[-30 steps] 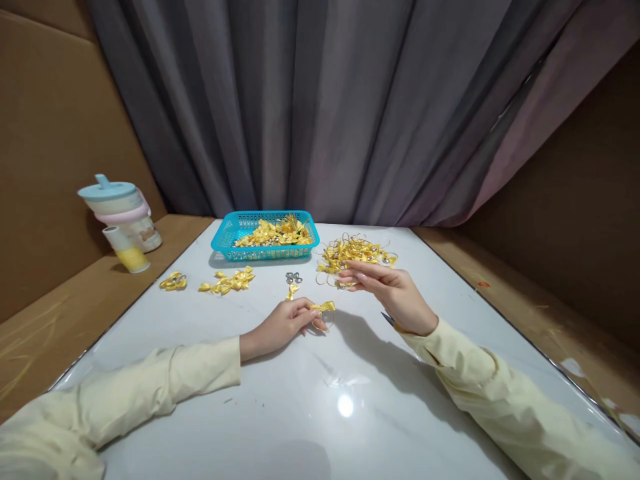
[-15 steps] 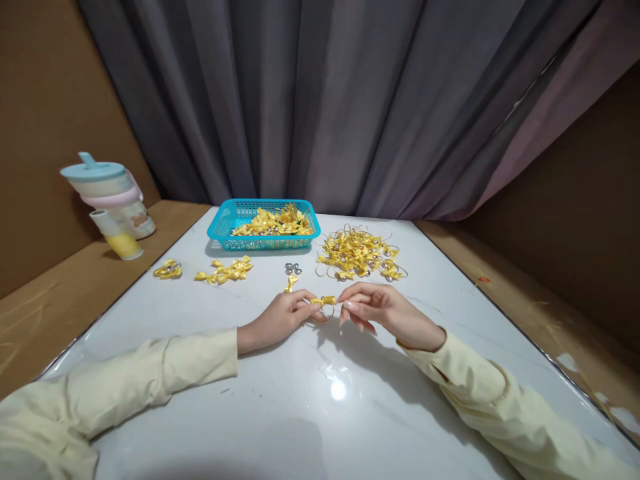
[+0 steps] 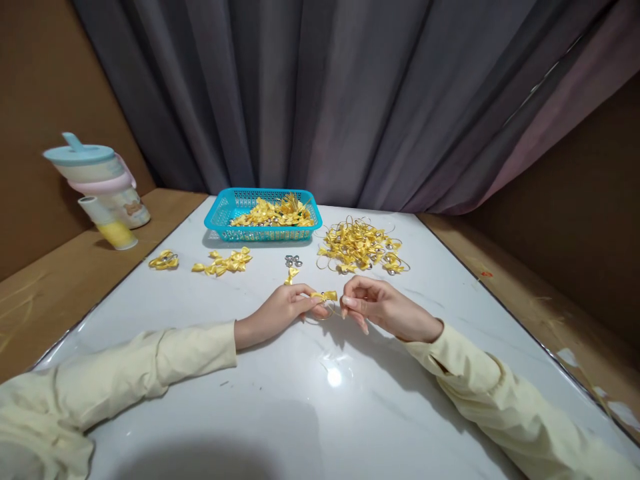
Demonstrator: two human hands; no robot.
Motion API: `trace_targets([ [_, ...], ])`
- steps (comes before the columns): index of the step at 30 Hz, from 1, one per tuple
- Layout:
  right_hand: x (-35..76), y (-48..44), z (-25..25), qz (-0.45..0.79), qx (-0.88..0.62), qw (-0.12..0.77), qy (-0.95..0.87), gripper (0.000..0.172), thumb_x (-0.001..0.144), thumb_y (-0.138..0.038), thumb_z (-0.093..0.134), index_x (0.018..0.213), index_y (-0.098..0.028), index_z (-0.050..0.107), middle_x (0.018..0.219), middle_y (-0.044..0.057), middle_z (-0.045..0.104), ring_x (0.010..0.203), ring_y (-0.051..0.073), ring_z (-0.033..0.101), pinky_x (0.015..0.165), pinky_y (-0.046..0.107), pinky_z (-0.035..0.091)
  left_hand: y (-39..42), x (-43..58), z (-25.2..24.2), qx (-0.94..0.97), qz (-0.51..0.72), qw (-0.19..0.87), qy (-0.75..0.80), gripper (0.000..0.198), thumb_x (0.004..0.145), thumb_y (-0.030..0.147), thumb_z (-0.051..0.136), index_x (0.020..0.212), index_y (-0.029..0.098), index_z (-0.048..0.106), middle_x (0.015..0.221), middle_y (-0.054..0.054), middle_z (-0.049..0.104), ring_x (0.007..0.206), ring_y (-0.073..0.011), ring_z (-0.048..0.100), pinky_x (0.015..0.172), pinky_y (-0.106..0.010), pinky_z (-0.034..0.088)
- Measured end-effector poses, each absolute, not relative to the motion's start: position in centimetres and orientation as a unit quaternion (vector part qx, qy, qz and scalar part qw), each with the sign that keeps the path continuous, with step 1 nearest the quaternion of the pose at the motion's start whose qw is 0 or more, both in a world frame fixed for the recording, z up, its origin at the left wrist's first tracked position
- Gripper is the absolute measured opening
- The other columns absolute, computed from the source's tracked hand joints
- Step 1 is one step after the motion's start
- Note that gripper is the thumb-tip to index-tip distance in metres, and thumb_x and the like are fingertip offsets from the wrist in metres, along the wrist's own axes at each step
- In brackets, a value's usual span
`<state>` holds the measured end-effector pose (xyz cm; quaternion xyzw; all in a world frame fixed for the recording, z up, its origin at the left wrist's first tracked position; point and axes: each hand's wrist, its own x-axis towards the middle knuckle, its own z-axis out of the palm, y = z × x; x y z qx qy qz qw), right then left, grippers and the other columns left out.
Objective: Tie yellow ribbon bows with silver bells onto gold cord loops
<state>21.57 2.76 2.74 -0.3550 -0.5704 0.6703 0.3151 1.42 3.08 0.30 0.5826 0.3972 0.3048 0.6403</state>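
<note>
My left hand (image 3: 287, 309) pinches a small yellow ribbon bow (image 3: 327, 296) between thumb and fingers, with a thin gold cord looped below it. Just to the right, my right hand (image 3: 377, 305) has its thumb and index finger pressed together by the cord's end; whatever they grip is too fine to make out. Beyond my left fingers lies a single yellow bow (image 3: 291, 275), and behind that a little group of silver bells (image 3: 293, 261). A heap of yellow bows with gold cords and silver bells (image 3: 357, 243) sits behind my right hand.
A blue plastic basket (image 3: 215, 223) holding yellow bows stands at the back of the white table (image 3: 270, 413). Loose bows (image 3: 223, 262) and a small corded bundle (image 3: 163, 260) lie left. A lidded cup (image 3: 100, 177) and a yellow-white roll (image 3: 111, 227) stand beyond the left edge.
My right thumb and index finger have drawn closer together and sit slightly farther from the bow. My left hand still holds the bow. The whole view has shifted slightly.
</note>
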Motion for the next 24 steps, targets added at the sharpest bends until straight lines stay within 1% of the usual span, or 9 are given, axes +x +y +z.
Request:
trace_targets([
  [2, 21.8, 2.9, 2.7, 0.676, -0.359, 0.296, -0.571, 0.021, 0.075, -0.032, 0.067, 0.073, -0.012, 0.060, 0.065, 0.000, 0.063, 0.045, 0.003, 0.051, 0.051, 0.018, 0.042, 3.1, 1.4, 0.4, 0.587, 0.304, 0.635, 0.400, 0.030, 0.077, 0.042, 0.057, 0.076, 0.012, 0.056, 0.086, -0.013, 0.071, 0.084, -0.0222, 0.065, 0.066, -0.028, 0.043],
  [7, 21.8, 2.9, 2.4, 0.688, -0.352, 0.284, -0.568, 0.023, 0.074, -0.028, 0.068, 0.091, -0.013, 0.068, 0.072, 0.002, 0.066, 0.066, 0.009, 0.060, 0.069, 0.024, 0.048, 3.2, 1.3, 0.1, 0.588, 0.310, 0.632, 0.398, 0.026, 0.076, 0.040, 0.058, 0.075, 0.014, 0.056, 0.081, -0.009, 0.070, 0.080, -0.0205, 0.064, 0.064, -0.027, 0.042],
  [9, 21.6, 2.6, 2.4, 0.680, -0.348, 0.292, -0.575, 0.026, 0.074, -0.026, 0.068, 0.098, -0.015, 0.066, 0.078, 0.002, 0.068, 0.068, 0.011, 0.061, 0.069, 0.026, 0.049, 3.2, 1.3, -0.1, 0.586, 0.312, 0.635, 0.395, 0.026, 0.076, 0.040, 0.058, 0.077, 0.014, 0.056, 0.081, -0.009, 0.070, 0.080, -0.0207, 0.064, 0.064, -0.027, 0.042],
  [13, 21.0, 1.9, 2.6, 0.665, -0.366, 0.323, -0.565, 0.050, 0.072, -0.027, 0.069, 0.119, -0.019, 0.053, 0.077, 0.001, 0.068, 0.064, 0.013, 0.064, 0.065, 0.030, 0.050, 3.1, 1.3, 0.1, 0.574, 0.319, 0.647, 0.387, 0.025, 0.076, 0.039, 0.058, 0.075, 0.014, 0.055, 0.082, -0.009, 0.071, 0.080, -0.0204, 0.063, 0.065, -0.027, 0.042],
  [14, 20.9, 1.8, 2.7, 0.654, -0.381, 0.329, -0.564, 0.052, 0.072, -0.028, 0.069, 0.120, -0.019, 0.050, 0.074, 0.001, 0.068, 0.062, 0.014, 0.064, 0.064, 0.030, 0.050, 3.1, 1.4, 0.2, 0.570, 0.320, 0.651, 0.386, 0.025, 0.076, 0.039, 0.058, 0.075, 0.014, 0.055, 0.083, -0.009, 0.071, 0.081, -0.0203, 0.063, 0.065, -0.027, 0.041],
  [16, 20.7, 1.5, 2.9, 0.616, -0.418, 0.336, -0.577, 0.041, 0.072, -0.030, 0.068, 0.109, -0.017, 0.055, 0.069, 0.001, 0.067, 0.061, 0.014, 0.063, 0.063, 0.030, 0.049, 3.0, 1.4, 0.3, 0.561, 0.322, 0.656, 0.389, 0.023, 0.075, 0.038, 0.058, 0.075, 0.014, 0.056, 0.083, -0.009, 0.071, 0.081, -0.0200, 0.063, 0.065, -0.027, 0.041],
  [19, 20.4, 1.1, 3.2, 0.487, -0.473, 0.344, -0.649, 0.016, 0.074, -0.030, 0.066, 0.080, -0.015, 0.064, 0.072, 0.005, 0.068, 0.069, 0.016, 0.063, 0.067, 0.029, 0.047, 2.8, 1.6, 0.4, 0.551, 0.326, 0.655, 0.401, 0.021, 0.075, 0.035, 0.058, 0.073, 0.014, 0.058, 0.081, -0.008, 0.070, 0.079, -0.0190, 0.062, 0.066, -0.027, 0.041],
  [22, 19.9, 0.5, 3.3, 0.324, -0.512, 0.345, -0.717, 0.012, 0.075, -0.029, 0.065, 0.071, -0.018, 0.070, 0.073, 0.005, 0.067, 0.074, 0.017, 0.060, 0.069, 0.029, 0.045, 2.5, 2.0, 0.3, 0.546, 0.340, 0.646, 0.411, 0.019, 0.075, 0.032, 0.058, 0.074, 0.014, 0.060, 0.078, -0.006, 0.069, 0.076, -0.0172, 0.060, 0.068, -0.027, 0.041],
  [24, 19.5, 0.0, 3.0, 0.287, -0.517, 0.332, -0.735, 0.013, 0.077, -0.029, 0.062, 0.072, -0.020, 0.071, 0.069, 0.003, 0.068, 0.069, 0.016, 0.060, 0.066, 0.027, 0.044, 2.3, 2.3, 0.3, 0.543, 0.357, 0.636, 0.416, 0.017, 0.075, 0.031, 0.058, 0.073, 0.014, 0.061, 0.076, -0.004, 0.067, 0.076, -0.0162, 0.058, 0.068, -0.026, 0.040],
])
